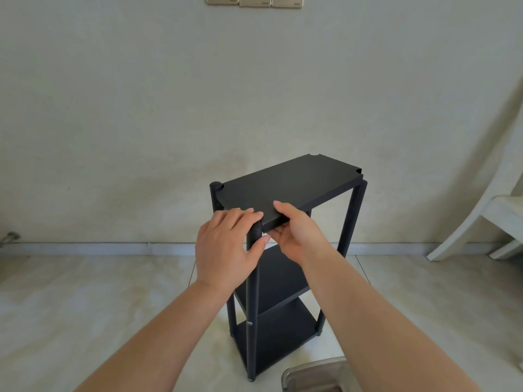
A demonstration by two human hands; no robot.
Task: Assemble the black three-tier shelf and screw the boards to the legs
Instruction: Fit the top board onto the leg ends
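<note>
Gripping top board (285, 181): right hand (297, 230) fingers clamped; left hand (226, 247) spread on leg (252, 301).

Shelf (271, 250) on floor (85, 292), before wall (141, 108)

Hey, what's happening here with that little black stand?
A person is putting together a black three-tier shelf that stands upright on a tiled floor by a wall. The left hand rests over the top of the near front leg, while the right hand pinches the near corner of the top board. The two lower boards sit in place between the legs. The top board's far corners look not quite seated. A metal tray sits on the floor nearby.
</note>
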